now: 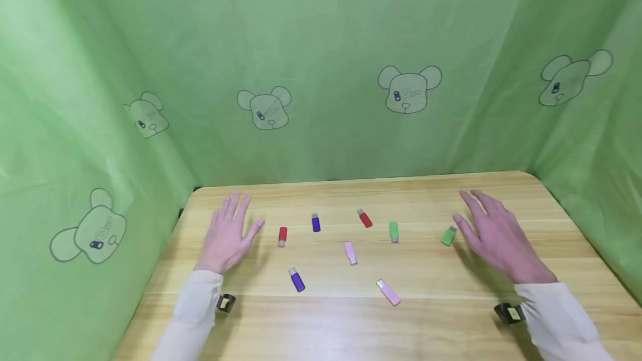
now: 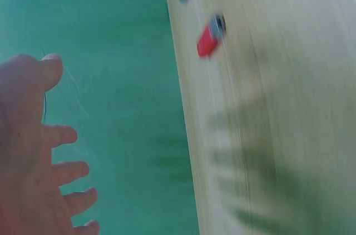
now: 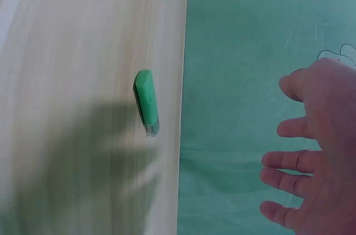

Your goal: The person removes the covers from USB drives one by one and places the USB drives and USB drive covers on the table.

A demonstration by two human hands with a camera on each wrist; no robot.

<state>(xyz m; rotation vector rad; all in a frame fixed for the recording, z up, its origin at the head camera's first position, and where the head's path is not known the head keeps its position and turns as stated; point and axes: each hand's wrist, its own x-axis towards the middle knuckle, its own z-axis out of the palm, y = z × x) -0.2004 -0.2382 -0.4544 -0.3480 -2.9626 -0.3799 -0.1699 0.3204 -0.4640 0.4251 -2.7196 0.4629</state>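
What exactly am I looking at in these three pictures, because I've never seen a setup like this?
There's no machine here, just a person's bare left hand and right hand. The wide picture comes from a camera worn on the head, looking forward and down. The other two come from cameras worn on the wrists, one for each hand.

On the wooden table lie eight small USB sticks: two red ones, two purple ones, two green ones and two pink ones. Behind it hangs a green cloth.

Nothing is held: both hands are open above the table, the left nearest a red stick, the right nearest a green one.
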